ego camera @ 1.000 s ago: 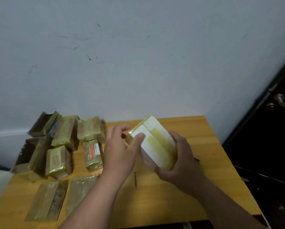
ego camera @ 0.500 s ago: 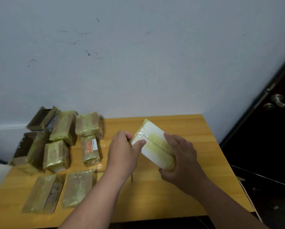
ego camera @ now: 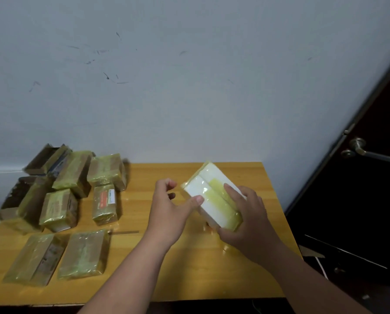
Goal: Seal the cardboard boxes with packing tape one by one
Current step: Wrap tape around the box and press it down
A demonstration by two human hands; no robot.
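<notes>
That white box (ego camera: 208,196) held tilted just above the counter (ego camera: 268,214) looks light and stiff but slick under all that tape, so the right hand (ego camera: 246,218) gripping its lower end and left hand (ego camera: 169,207) thumbing the near edge seems smart.

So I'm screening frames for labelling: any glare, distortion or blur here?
Head view: tape glare spots on the white box and on the wrapped boxes at left; wide-angle distortion bows the door frame; soft overall, the orange label unreadable; the room beyond the door is nearly black.
</notes>
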